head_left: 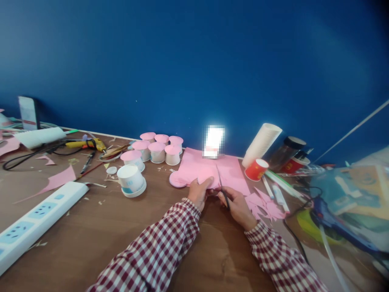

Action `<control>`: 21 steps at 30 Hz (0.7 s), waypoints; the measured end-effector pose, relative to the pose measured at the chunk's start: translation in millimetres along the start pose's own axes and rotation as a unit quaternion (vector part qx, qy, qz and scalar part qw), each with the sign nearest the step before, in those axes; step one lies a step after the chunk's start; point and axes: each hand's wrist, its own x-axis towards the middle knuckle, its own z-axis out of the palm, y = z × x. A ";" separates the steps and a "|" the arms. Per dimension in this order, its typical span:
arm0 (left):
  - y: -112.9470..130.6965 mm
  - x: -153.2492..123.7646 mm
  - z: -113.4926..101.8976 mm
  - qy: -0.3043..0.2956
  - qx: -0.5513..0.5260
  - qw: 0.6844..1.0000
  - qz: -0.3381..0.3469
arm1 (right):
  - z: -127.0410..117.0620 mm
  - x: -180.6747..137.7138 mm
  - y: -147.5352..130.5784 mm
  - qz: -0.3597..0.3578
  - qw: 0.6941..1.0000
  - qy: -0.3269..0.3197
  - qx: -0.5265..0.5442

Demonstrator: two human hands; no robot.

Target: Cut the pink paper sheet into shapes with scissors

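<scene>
My left hand (198, 194) pinches a pink paper piece (206, 173), thumb on top and fingers below it. In my right hand (240, 206) is a pair of dark-handled scissors (225, 195), its blades pointing away from me along the right side of that piece. Behind both hands lies a larger pink sheet (235, 168), flat against the foot of the wall. Rounded pink cutouts (176, 179) rest just left of my left hand. Jagged pink scraps (267, 206) lie to the right of my right hand.
Several paper cups with pink discs on top (158, 153) stand at left-back, near a bare white cup (129, 174). A power strip (39, 219) lies left. On the right are stacked white cups (261, 144), a red cup (257, 169) and a blue glue gun (337, 227).
</scene>
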 end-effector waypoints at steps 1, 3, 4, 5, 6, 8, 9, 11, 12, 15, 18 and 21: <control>0.0 0.0 0.0 -0.002 0.000 1.000 -0.001 | 0.2 0.0 0.1 0.000 1.000 0.001 0.003; 0.0 0.0 0.2 0.002 0.000 1.000 0.001 | 0.4 0.1 0.4 -0.001 1.000 0.002 0.007; 0.0 -0.2 0.4 0.005 0.002 1.000 0.001 | 0.4 0.2 0.5 -0.002 1.000 0.001 0.007; 0.1 -0.5 0.7 0.009 0.005 1.000 0.001 | 0.3 0.2 0.6 -0.003 1.000 0.001 0.006; 0.2 -0.8 0.9 0.013 0.008 1.000 0.001 | 0.1 0.2 0.6 -0.003 1.000 0.001 0.004; 0.5 -1.3 1.3 0.019 0.012 1.000 0.000 | -0.4 0.3 0.7 0.000 1.000 -0.001 0.001; 0.6 -1.5 1.4 0.021 0.012 1.000 0.000 | -0.6 0.3 0.7 0.002 1.000 -0.001 0.001; 0.7 -1.7 1.6 0.023 0.010 1.000 0.000 | -0.8 0.2 1.0 0.005 1.000 -0.001 0.002; 0.7 -1.7 1.7 0.022 0.007 1.000 0.000 | -0.8 0.1 1.2 0.006 1.000 -0.001 0.003; 0.5 -1.7 1.9 0.024 0.000 1.000 0.003 | -0.5 0.0 1.4 0.008 1.000 0.002 0.005; 0.3 -1.5 1.7 0.029 -0.004 1.000 0.008 | 0.0 0.1 0.7 0.011 1.000 0.007 0.002; 0.5 -1.3 1.3 0.033 -0.001 0.999 0.008 | 0.1 0.4 -0.4 0.007 1.000 0.007 0.001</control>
